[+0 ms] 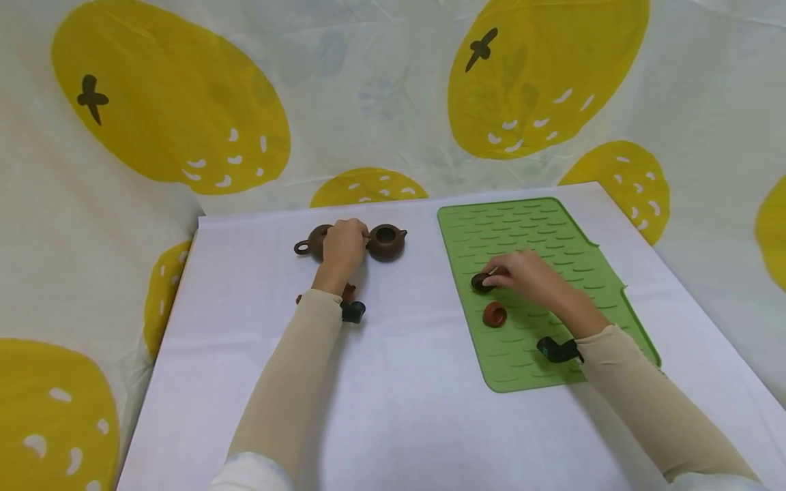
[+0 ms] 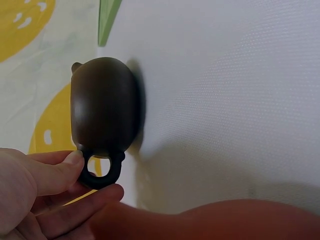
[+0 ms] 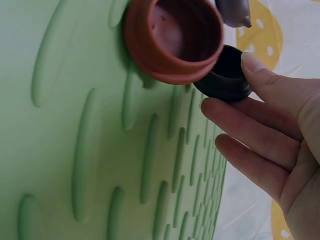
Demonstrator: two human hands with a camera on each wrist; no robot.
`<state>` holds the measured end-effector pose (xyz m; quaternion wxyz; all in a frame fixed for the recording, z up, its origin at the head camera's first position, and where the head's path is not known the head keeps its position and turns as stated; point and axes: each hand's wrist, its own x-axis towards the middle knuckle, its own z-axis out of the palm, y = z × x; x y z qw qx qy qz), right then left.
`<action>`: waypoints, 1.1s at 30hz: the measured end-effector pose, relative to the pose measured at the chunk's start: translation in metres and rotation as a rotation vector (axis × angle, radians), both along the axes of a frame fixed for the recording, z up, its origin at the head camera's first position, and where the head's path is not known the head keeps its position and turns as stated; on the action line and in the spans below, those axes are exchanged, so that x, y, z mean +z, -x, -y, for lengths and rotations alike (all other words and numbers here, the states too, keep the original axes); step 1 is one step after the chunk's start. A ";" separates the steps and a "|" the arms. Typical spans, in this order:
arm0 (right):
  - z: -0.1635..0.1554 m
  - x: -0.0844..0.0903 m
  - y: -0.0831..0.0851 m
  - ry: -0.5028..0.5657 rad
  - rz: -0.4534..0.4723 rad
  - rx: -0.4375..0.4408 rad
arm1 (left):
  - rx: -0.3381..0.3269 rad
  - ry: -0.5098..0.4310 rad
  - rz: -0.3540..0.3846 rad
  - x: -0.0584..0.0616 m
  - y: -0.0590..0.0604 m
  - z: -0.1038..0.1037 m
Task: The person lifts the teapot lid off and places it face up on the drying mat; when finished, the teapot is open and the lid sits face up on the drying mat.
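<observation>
Head view: left hand (image 1: 344, 247) between two brown teapots (image 1: 386, 242) on the white table (image 1: 405, 402); right hand (image 1: 522, 274) at a dark cup (image 1: 481, 282) on the green mat (image 1: 534, 232), a red-brown cup (image 1: 494, 314) just beside. Two cups on mat, teapots not

Left wrist: thumb and finger pinch one teapot's handle (image 2: 100, 175)

Right wrist: fingertips (image 3: 255, 65) hold the dark cup (image 3: 225, 75), touching the red-brown cup (image 3: 172, 37)

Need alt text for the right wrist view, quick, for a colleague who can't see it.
The right hand pinches a small dark brown clay cup on the ribbed green silicone mat, right beside a reddish-brown clay cup standing open on the mat.
</observation>
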<state>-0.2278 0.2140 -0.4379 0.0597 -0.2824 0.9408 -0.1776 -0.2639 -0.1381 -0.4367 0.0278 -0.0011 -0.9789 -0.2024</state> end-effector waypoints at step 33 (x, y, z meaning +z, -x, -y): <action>-0.001 -0.011 0.022 0.046 0.053 -0.024 | 0.003 -0.006 0.021 0.003 0.003 -0.001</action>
